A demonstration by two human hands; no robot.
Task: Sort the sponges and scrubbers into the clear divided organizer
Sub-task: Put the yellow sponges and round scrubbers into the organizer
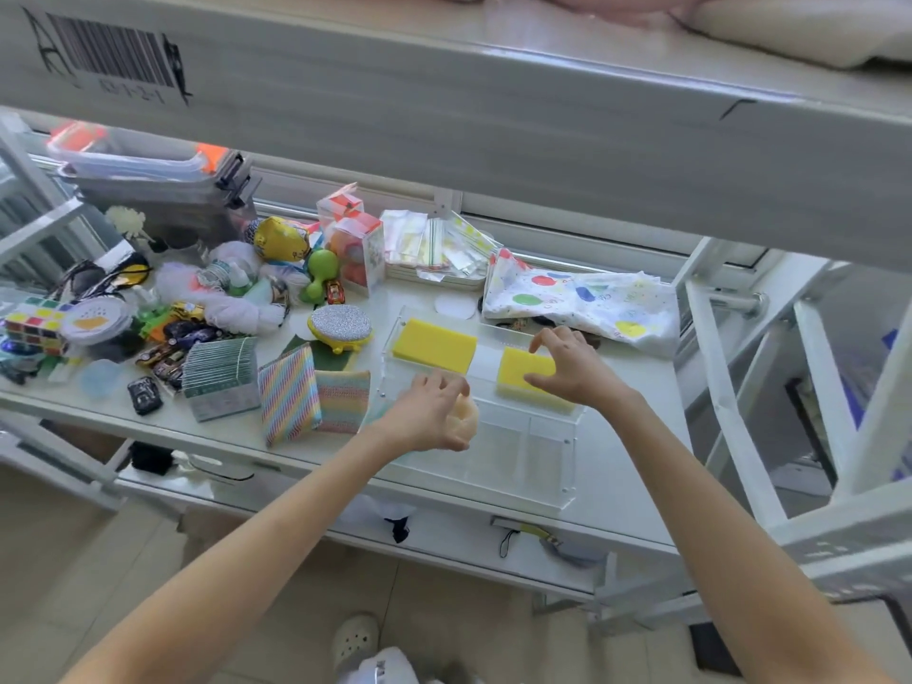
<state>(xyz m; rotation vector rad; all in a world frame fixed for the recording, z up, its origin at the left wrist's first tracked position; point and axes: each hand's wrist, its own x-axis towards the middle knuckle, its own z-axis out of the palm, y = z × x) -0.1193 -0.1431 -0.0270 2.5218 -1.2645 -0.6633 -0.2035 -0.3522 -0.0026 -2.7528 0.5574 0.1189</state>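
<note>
Hands over the clear divided organizer (548, 466), as I saw them from the head camera. The organizer stood on the white shelf (622, 486), near its front edge. My left hand (434, 417) was curled around a pale, peach-coloured scrubber (469, 419) and held it just above the near left part of the organizer. My right hand (572, 362) pinched the right yellow sponge (523, 370) between thumb and fingers; that sponge lay tilted in a rear compartment on the right. A second yellow sponge (434, 344) lay flat in the rear left compartment, apart from both hands. The two front right compartments showed nothing inside. Outside the organizer, to its left, lay a rainbow-striped scrubbing pad (288, 392), a pastel-striped pad (343, 399) touching it, and a yellow scrubber with a silver glitter top (339, 325) further back. Beyond these, a heap of toys (172, 308) covered the left of the shelf, and a dotted cloth (582, 298) lay behind the organizer on the right.
</note>
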